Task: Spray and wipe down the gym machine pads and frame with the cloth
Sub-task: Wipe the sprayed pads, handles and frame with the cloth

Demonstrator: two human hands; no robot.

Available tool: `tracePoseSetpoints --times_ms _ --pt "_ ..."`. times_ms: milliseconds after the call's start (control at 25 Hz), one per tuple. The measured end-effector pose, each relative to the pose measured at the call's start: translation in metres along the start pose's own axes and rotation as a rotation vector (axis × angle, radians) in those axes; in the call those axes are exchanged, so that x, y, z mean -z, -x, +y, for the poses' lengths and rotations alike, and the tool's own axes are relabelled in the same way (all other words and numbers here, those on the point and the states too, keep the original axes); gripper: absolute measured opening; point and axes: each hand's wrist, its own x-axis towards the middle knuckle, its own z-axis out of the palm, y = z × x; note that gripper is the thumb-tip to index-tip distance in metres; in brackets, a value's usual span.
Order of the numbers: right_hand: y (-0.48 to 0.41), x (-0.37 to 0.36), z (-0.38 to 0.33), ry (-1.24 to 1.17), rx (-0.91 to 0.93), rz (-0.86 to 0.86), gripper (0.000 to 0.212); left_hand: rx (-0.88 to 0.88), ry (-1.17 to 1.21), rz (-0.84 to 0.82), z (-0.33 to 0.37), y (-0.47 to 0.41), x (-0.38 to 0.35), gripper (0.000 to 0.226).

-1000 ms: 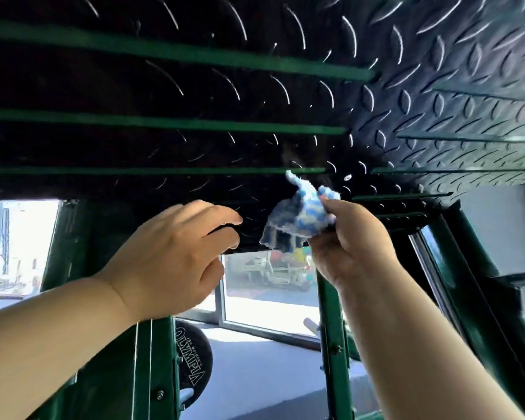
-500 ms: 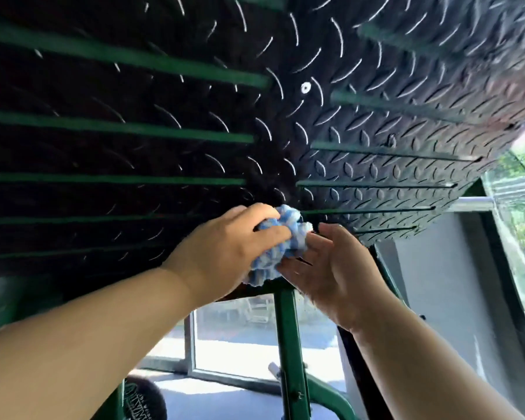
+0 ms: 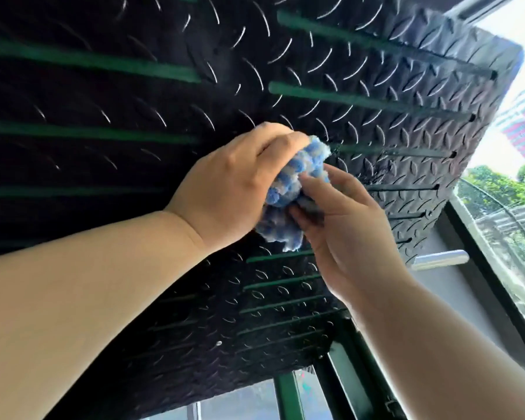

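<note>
Your left hand gripped the bunched blue-and-white cloth up by the black tread plate with its green slots. Your right hand pinched the cloth's lower part. A green frame post stood below the plate.
</note>
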Motion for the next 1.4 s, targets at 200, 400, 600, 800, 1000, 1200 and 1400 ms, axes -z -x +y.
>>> tracePoseSetpoints --times_ms 200,400,600,800,1000,1200,1400 --pt "-0.036 -0.028 -0.077 0.325 0.564 0.352 0.024 -0.176 -0.348 0.014 -0.018 -0.041 0.035 0.061" --pt "-0.057 -0.061 -0.076 0.788 0.837 0.302 0.036 -0.042 -0.608 0.01 -0.041 -0.062 0.057 0.071" --pt "-0.067 -0.044 -0.047 1.227 1.276 -0.007 0.048 -0.038 -0.678 -0.018 -0.051 -0.047 0.058 0.083" --pt "-0.078 -0.007 -0.061 0.936 0.799 0.378 0.048 -0.055 -0.694 0.02 -0.051 -0.05 0.054 0.075" --pt "-0.06 -0.052 -0.034 1.092 1.217 0.014 0.041 -0.052 -0.689 0.028 -0.051 -0.048 0.054 0.078" --pt "-0.083 -0.008 -0.054 1.287 0.909 0.21 0.06 -0.053 -0.62 0.047 -0.049 -0.048 0.053 0.073" --pt "-0.045 -0.031 -0.069 0.928 0.687 -0.18 0.023 -0.201 -0.356 0.063 -0.024 -0.059 0.047 0.074"
